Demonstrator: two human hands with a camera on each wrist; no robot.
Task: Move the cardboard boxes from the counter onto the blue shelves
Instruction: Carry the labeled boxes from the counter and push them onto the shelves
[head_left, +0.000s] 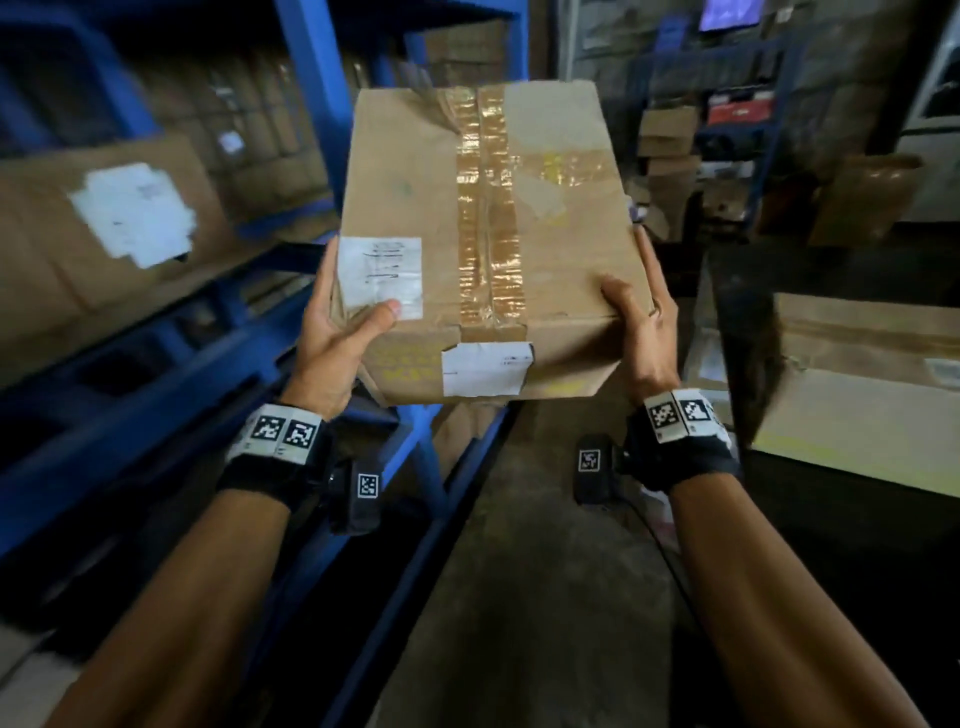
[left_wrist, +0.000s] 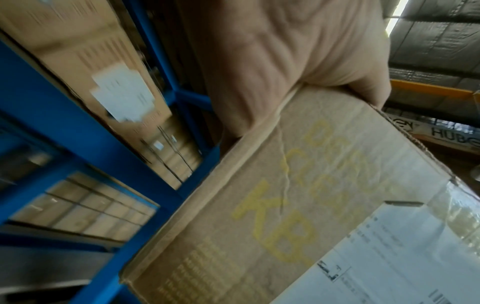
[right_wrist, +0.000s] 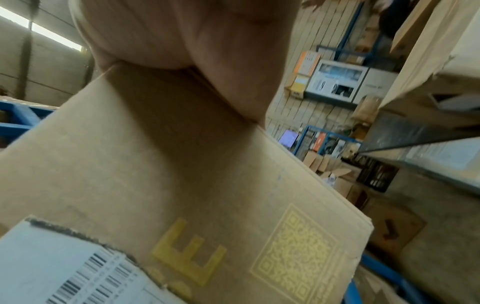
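Observation:
A taped cardboard box (head_left: 483, 244) with white labels is held up in the air between both hands, in front of the blue shelves (head_left: 311, 104). My left hand (head_left: 337, 332) grips its near left corner, thumb on top over a label. My right hand (head_left: 644, 322) grips the near right corner, thumb on top. The left wrist view shows the box (left_wrist: 298, 205) with yellow print under my palm (left_wrist: 285, 61). In the right wrist view the box side (right_wrist: 182, 174) carries a yellow QR mark, my palm (right_wrist: 194, 41) against its edge.
The shelves on the left hold stacked cartons, one with a white label (head_left: 130, 213). Another cardboard box (head_left: 857, 395) lies on the dark counter at right. Concrete floor (head_left: 519, 597) runs between them. More boxes and racks stand at the back (head_left: 670, 156).

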